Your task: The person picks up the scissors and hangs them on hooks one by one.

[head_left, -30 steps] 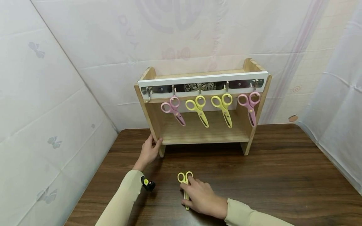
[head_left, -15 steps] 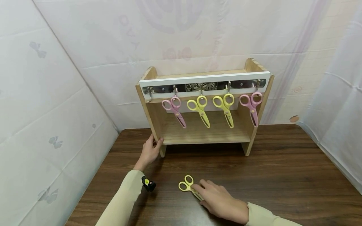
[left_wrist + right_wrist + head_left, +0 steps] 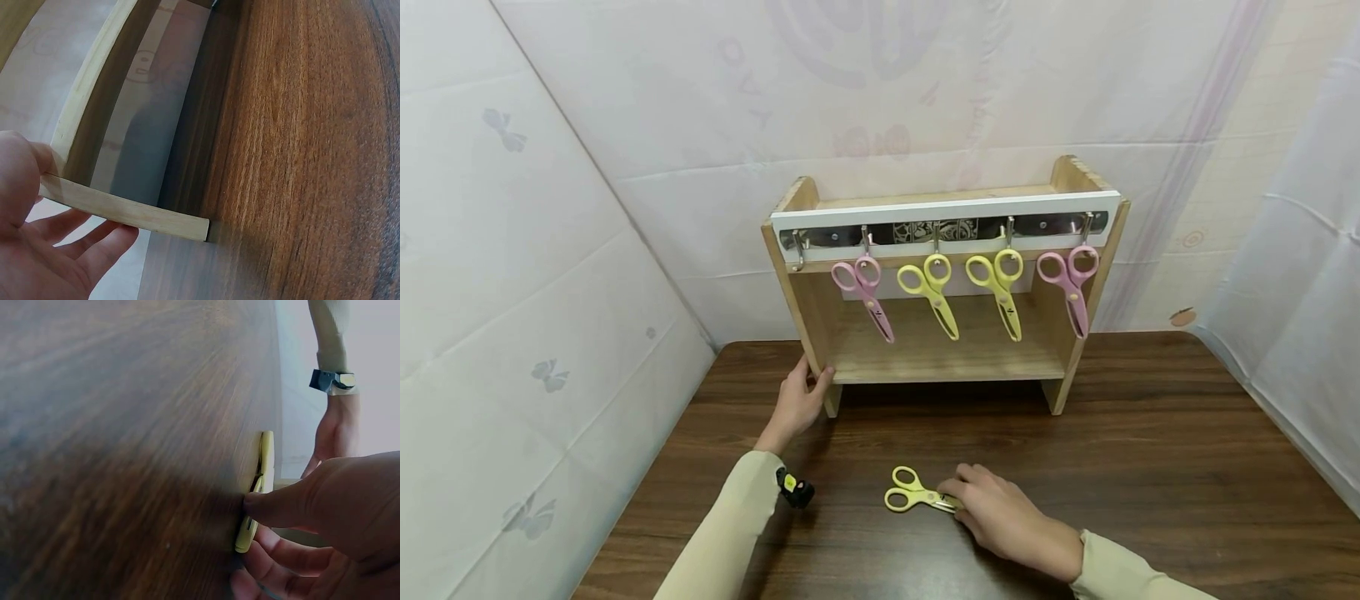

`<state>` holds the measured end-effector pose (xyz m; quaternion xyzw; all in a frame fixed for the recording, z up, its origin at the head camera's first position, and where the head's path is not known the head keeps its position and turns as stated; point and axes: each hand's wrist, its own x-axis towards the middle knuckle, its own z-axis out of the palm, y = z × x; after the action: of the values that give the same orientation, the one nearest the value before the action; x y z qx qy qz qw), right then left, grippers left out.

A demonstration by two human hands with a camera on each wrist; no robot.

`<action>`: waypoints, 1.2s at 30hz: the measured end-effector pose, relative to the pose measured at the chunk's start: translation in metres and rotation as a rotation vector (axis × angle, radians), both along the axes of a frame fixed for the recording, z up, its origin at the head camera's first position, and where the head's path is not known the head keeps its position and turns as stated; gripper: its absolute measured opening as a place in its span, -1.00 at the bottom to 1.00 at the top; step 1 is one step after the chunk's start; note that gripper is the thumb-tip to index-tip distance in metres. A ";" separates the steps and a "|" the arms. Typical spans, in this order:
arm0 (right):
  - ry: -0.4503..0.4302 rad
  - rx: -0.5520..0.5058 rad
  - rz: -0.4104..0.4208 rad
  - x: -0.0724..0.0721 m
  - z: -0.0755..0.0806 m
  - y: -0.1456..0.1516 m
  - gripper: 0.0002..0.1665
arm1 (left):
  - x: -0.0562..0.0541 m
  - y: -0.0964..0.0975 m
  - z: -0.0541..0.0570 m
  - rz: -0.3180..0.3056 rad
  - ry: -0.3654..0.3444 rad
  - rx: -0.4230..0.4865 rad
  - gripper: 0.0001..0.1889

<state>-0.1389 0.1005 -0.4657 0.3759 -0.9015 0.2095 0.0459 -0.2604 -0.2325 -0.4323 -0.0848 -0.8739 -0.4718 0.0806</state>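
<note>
Low over the dark table, my right hand [image 3: 1003, 515] pinches yellow scissors [image 3: 917, 495] by the blade end, their finger rings pointing left. The right wrist view shows the thumb on one face of the scissors [image 3: 265, 462] and fingers behind them. At the shelf's lower left, my left hand [image 3: 796, 408] grips the side panel of the wooden shelf [image 3: 947, 367]. Seen from the left wrist, the thumb lies inside the panel's edge [image 3: 137, 212] and the fingers reach around its outer side.
Across the shelf's top front runs a white hook rail [image 3: 880, 210]. From its hooks hang pink scissors [image 3: 865, 292], two yellow scissors [image 3: 932, 292] and more pink scissors [image 3: 1071, 287]. A further hook [image 3: 798, 250] is at the left end. Patterned white cloth [image 3: 700, 125] stands behind the brown table [image 3: 1150, 467].
My right hand has moved right, and the yellow scissors have turned from rings toward the shelf to rings toward the left. My left hand keeps its grip on the panel.
</note>
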 end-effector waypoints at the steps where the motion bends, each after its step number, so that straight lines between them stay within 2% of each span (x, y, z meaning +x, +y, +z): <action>1: 0.003 -0.001 -0.001 0.000 0.000 0.000 -0.58 | 0.000 0.000 0.000 0.001 0.000 0.003 -0.38; 7: -0.021 0.007 -0.017 -0.003 -0.001 -0.001 -0.60 | 0.001 0.001 0.000 0.010 -0.001 0.006 -0.38; 13: -0.073 -0.008 -0.023 -0.009 0.001 0.000 -0.76 | 0.002 0.001 0.000 0.015 -0.005 0.009 -0.40; 20: -0.021 -0.010 -0.037 -0.011 0.001 0.001 -0.81 | 0.001 0.001 0.001 0.010 0.004 0.004 -0.39; 36: -0.018 -0.026 -0.032 -0.011 -0.001 0.002 -0.80 | 0.001 0.001 0.001 0.006 -0.003 0.002 -0.41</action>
<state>-0.1497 0.1025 -0.4662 0.3590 -0.9050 0.2237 0.0460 -0.2593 -0.2311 -0.4313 -0.0815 -0.8737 -0.4727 0.0806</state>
